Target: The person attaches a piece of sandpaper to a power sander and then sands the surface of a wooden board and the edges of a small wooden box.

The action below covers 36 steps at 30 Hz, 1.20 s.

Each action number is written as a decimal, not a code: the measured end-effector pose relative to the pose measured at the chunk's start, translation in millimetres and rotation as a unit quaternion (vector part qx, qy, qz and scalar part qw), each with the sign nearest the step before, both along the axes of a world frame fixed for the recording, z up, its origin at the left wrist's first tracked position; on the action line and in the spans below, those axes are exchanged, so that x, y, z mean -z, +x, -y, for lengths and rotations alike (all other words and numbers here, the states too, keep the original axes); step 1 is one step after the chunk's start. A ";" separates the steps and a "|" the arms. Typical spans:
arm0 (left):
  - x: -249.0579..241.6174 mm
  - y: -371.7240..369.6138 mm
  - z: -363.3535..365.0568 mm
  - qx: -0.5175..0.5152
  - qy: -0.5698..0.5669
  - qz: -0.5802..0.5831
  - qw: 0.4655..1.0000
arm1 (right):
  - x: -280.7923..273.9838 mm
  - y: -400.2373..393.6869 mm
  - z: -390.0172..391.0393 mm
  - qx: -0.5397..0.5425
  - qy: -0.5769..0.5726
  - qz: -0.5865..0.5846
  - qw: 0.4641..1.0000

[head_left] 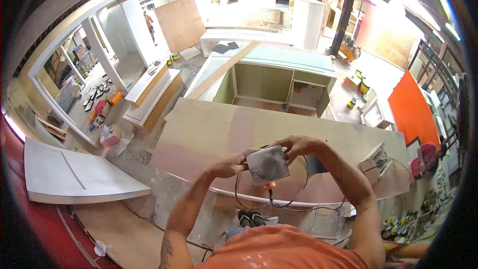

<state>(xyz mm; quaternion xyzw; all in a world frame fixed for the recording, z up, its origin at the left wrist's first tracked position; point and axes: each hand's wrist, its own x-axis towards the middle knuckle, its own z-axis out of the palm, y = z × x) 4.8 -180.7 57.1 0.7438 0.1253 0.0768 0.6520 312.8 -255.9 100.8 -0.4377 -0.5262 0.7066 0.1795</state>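
Observation:
Both of my hands hold an electric sander (269, 166) turned over, its worn grey square pad facing up toward me. My left hand (230, 165) is closed on the pad's left edge. At the far right corner, my right hand (300, 146) pinches the pad's edge. A bit of orange body shows below the pad, and a black cord (285, 204) loops from it. Beneath the sander lies a large wooden panel (199, 127) with pinkish patches. A dark grey sheet (315, 165) lies near my right wrist.
A small wooden box-like piece (374, 159) stands on the panel's right end. Beyond is a pale green open cabinet (261, 82). A white curved panel (79, 174) is at the left, an orange board (416, 109) at the right. Several cans (401, 225) stand on the floor.

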 end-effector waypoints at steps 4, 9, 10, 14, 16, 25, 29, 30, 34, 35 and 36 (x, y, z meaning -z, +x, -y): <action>-2.5 0.5 -19.6 0.054 0.074 -0.006 0.996 | 3.1 -13.5 -0.3 0.028 0.078 0.113 0.990; 6.2 9.6 -16.2 0.059 -0.049 0.028 0.997 | 19.0 -12.3 15.9 0.073 0.251 0.180 0.948; 11.1 9.4 -17.7 0.057 -0.054 0.031 0.996 | 13.8 -16.7 23.5 0.096 0.232 0.150 0.956; 17.6 7.4 -13.5 0.041 -0.098 0.045 0.993 | 2.9 -26.4 41.0 0.101 0.281 0.185 0.936; 11.9 7.4 -14.1 0.022 0.045 0.007 0.999 | 4.1 -31.0 44.0 0.109 0.293 0.208 0.927; 44.4 2.6 35.5 -0.318 0.239 0.036 0.917 | 56.9 -60.7 75.2 0.436 0.348 0.100 0.824; 81.7 8.4 103.7 -0.377 -0.047 0.142 0.914 | 96.2 -83.3 122.8 0.406 0.363 0.020 0.838; 84.0 7.4 123.3 -0.385 -0.109 0.103 0.910 | 93.4 -95.2 136.0 0.417 0.313 -0.036 0.852; 88.5 9.4 105.8 -0.430 0.216 0.100 0.871 | 105.4 -83.7 117.7 0.393 0.444 0.197 0.781; 82.7 9.3 98.1 -0.438 0.215 0.099 0.867 | 103.5 -83.2 115.0 0.385 0.445 0.194 0.785; 76.2 10.5 88.2 -0.423 0.286 0.129 0.850 | 101.5 -82.5 110.7 0.381 0.465 0.210 0.771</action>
